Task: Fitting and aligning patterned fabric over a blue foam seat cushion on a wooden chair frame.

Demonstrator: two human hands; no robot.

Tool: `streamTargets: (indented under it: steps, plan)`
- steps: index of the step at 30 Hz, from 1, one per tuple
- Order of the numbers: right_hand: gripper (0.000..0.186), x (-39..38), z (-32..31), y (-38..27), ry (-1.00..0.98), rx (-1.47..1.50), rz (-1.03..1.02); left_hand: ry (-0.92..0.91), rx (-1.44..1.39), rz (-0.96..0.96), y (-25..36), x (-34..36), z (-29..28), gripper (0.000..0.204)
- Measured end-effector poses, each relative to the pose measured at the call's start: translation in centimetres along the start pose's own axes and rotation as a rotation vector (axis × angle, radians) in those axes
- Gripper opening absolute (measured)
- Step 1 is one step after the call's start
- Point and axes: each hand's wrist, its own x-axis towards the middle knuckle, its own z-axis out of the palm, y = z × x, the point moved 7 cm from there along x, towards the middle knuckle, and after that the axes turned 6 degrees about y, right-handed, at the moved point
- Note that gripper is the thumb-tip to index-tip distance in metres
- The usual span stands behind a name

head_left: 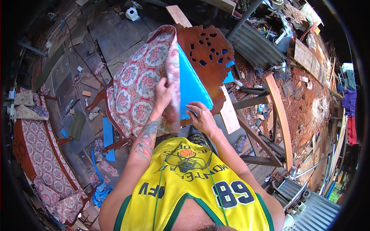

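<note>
My left hand (163, 91) grips the folded-back edge of floral upholstery fabric (137, 73), which covers the left part of a chair with curved wooden legs (96, 99). My right hand (197, 113) rests, fingers bent and apart, at the lower part of a bright blue padded panel (190, 82) exposed beside the fabric. Behind the panel is a reddish-brown carved wooden piece (212, 38) with irregular cutouts, with more blue showing at its right edge. The underside of the fabric near my left hand is blurred.
A second floral-covered furniture piece (50, 154) stands at the left, near blue strips (108, 136) on the floor. A wooden trestle (279, 119), corrugated metal sheet (258, 44) and scrap boards (306, 57) fill the right side. A small white object (132, 13) lies at the back.
</note>
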Motion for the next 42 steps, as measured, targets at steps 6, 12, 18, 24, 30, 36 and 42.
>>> streamTargets:
  steps: [6,12,18,24,30,36,42]
  plan:
    - [0.021,-3.2,-1.9,2.4,-0.041,-0.036,0.145,0.324,-0.437,0.023,-0.4,-1.8,-8.1,0.039]
    - [0.024,-8.0,-1.2,4.4,-0.245,-0.105,0.301,0.259,-0.330,0.076,-1.3,-1.7,-8.7,0.048]
    - [0.026,-8.2,-0.3,3.8,-0.233,-0.023,0.293,0.131,-0.329,0.154,2.2,-1.3,-4.3,0.043]
    - [0.027,-6.6,-1.1,3.6,-0.103,0.038,0.362,-0.077,0.032,0.436,6.9,-0.4,3.4,0.069]
    - [0.026,-6.8,-1.2,4.5,-0.089,0.088,0.432,-0.230,0.555,0.242,5.1,0.6,7.5,0.074]
    - [0.026,-6.6,-1.6,6.2,-0.010,0.125,0.536,-0.176,0.788,0.378,8.0,0.3,7.0,0.054]
    - [0.027,-4.9,-1.1,6.1,-0.028,0.140,0.537,0.115,0.996,0.891,6.8,2.6,6.0,0.052]
